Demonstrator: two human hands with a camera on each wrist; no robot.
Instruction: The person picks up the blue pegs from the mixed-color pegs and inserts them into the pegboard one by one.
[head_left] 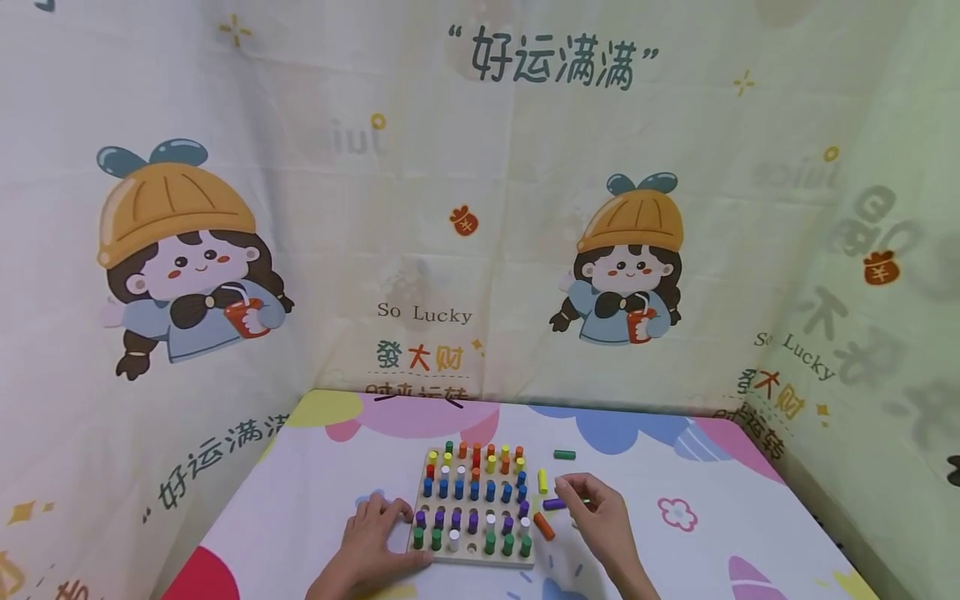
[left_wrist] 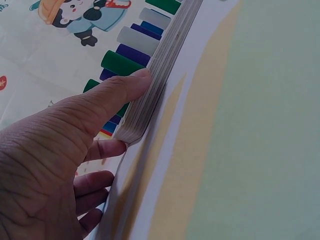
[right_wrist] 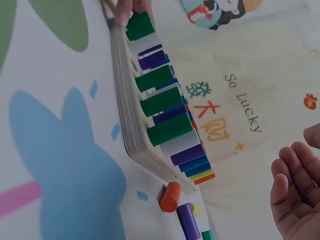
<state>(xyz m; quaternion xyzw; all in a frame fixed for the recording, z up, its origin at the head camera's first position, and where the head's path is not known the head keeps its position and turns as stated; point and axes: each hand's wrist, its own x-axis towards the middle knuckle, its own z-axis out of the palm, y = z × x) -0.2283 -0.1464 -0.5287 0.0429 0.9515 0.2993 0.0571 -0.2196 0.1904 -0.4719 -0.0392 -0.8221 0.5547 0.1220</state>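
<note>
A wooden pegboard [head_left: 472, 560] carries rows of coloured pegs; the front row has green pegs [right_wrist: 170, 129], a white one and a bare hole. My left hand [head_left: 375, 533] grips the board's near left corner. In the left wrist view its thumb [left_wrist: 137, 82] lies against the front edge and the index finger touches the corner. My right hand [head_left: 603, 517] hovers right of the board, near a loose purple peg [head_left: 553, 504]. In the right wrist view its fingers [right_wrist: 295, 170] are loosely bent, with no peg seen between them.
Loose pegs lie right of the board: an orange peg [head_left: 543, 526], a yellow peg [head_left: 543, 481] and a green peg [head_left: 565, 455]. Something small and green shows partly behind the right hand. Printed cloth [head_left: 510, 250] hangs around the table's back and sides.
</note>
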